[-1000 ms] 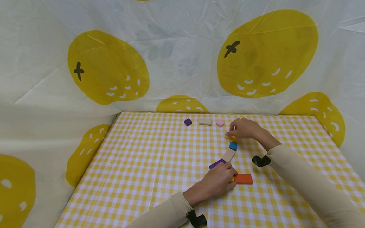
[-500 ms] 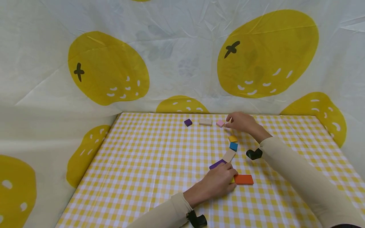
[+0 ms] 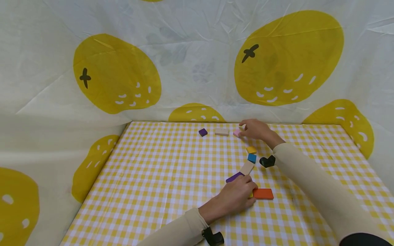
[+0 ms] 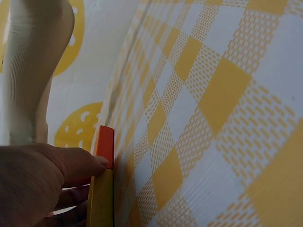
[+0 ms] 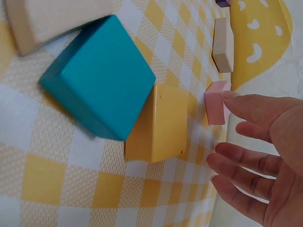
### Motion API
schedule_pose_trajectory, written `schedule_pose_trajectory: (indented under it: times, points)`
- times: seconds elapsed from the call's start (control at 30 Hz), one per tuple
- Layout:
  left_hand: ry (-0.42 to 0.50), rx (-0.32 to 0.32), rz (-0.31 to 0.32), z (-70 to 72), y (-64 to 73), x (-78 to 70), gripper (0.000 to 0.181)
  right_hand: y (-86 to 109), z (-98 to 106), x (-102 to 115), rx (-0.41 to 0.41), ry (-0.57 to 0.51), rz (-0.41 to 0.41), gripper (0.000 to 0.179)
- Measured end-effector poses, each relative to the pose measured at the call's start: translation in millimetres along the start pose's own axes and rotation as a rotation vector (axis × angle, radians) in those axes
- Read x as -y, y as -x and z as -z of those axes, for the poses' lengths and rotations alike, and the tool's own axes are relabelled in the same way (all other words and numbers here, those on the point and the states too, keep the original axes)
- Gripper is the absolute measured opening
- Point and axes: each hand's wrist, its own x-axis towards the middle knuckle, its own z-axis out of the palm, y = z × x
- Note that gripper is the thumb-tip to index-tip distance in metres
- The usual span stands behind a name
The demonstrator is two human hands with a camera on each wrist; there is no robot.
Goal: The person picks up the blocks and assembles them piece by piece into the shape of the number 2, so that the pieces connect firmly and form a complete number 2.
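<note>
My left hand [image 3: 235, 194] holds a yellow block [image 4: 102, 201], which its fingers largely cover in the head view. An orange-red rectangular block [image 3: 263, 193] meets that block's right end, and the left thumb tip lies at their seam. Farther back, my right hand [image 3: 257, 130] is at a small pink block [image 5: 217, 102]. Its thumb appears to touch the block, while the other fingers are spread loosely. From the left hand a curved row runs away: a purple block [image 3: 234, 177], a beige block [image 3: 247, 168], a blue block [image 3: 252, 158] and an orange-yellow block [image 3: 251, 150].
Near the table's back edge lie a small dark purple block [image 3: 202, 132] and a beige block [image 3: 221, 132], left of the pink one. A yellow-and-white checked cloth [image 3: 147, 177] covers the table. Behind it hangs a white curtain [image 3: 197, 68] with large yellow fruit prints.
My right hand has left the orange-yellow block, which stays behind the blue one, and has moved back and left to the pink block. The left hand stays in place.
</note>
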Motion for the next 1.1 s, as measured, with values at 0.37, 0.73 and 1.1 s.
schedule_pose_trajectory:
  times: [0.37, 0.73, 1.1]
  points:
    - [-0.011, -0.018, -0.021, 0.6, 0.9, -0.9, 0.023, -5.7, -0.5, 5.8, 0.003, -0.011, 0.016, 0.041]
    - [-0.036, -0.027, -0.013, -0.2, 0.4, -1.2, 0.025, -3.6, 1.4, 11.8, 0.006, -0.009, 0.006, 0.036]
    - [-0.02, -0.001, 0.004, 0.6, 0.1, -2.0, 0.024, 3.0, 2.2, 9.1, 0.043, -0.033, -0.013, 0.031]
